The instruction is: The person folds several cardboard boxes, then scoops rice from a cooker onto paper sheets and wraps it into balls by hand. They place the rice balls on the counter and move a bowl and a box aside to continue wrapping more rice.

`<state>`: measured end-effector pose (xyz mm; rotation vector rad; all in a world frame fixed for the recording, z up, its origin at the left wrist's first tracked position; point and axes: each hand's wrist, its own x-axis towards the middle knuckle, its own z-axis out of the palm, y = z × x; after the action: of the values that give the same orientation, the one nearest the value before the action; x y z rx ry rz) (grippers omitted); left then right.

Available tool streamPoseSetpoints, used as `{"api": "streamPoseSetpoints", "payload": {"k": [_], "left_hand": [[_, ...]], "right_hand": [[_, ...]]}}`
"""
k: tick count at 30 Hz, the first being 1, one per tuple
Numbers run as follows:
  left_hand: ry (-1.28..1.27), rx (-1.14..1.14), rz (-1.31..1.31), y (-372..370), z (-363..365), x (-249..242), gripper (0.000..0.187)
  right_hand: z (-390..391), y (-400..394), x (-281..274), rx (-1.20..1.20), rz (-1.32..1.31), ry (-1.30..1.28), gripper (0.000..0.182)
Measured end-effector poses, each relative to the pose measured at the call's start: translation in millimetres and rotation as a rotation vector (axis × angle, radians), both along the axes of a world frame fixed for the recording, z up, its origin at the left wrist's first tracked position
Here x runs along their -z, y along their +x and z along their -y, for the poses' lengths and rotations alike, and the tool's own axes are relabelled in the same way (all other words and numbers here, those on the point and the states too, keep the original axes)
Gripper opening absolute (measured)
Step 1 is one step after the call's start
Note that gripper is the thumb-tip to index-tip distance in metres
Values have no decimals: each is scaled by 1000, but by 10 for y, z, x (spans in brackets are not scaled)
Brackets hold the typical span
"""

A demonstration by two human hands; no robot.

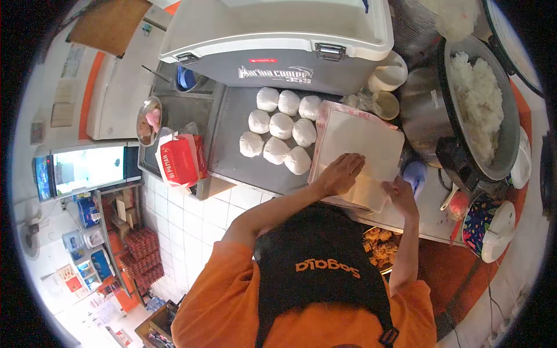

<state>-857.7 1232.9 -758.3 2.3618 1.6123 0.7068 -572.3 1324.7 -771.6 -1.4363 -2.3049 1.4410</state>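
A stack of pale wrapping sheets (362,139) lies on the counter, with pink-printed edges at its back and left side. My left hand (343,174) rests flat on the sheets, fingers together and stretched out. At the near right corner of the stack, my right hand (400,196) has its fingers bent together at the sheet edge; a curled sheet shows between the hands. Several round white wrapped bundles (281,125) sit in rows on the grey surface left of the stack.
Behind the bundles stands an open cooler box (278,66). A large pot (426,110) of white rice (478,104) is at the right. A red box (181,160) and a metal bowl (143,123) are at the left. Fried food (381,246) shows below the counter edge.
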Motion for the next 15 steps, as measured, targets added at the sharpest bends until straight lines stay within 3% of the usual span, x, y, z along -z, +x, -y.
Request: {"api": "streamPoseSetpoints", "payload": {"k": [1,3,6,8,11,14,15], "left_hand": [[-32,9,19,-7,-15,-36,57],[-32,36,58,-35,-66,-12,58],[-6,78,85,-84,-118,241,52],[-63,94,64,-143,-210,273,50],[-356,-19,229,-163,-348,207,44],[60,-319,214,-223,-425,-192,40],[139,-244,86,-257,-488,-423,40]], "right_hand": [[-102,8,108,-56,-140,32,35],[-426,-216,195,14,-132,152,37],[-709,-1023,-257,306,48,468,35],[-800,-1252,-221,370,-143,587,33],[-819,-1252,-500,77,-149,451,29],[-519,-1002,-740,-267,-67,377,27],[-408,-848,-782,-344,-37,387,28]]}}
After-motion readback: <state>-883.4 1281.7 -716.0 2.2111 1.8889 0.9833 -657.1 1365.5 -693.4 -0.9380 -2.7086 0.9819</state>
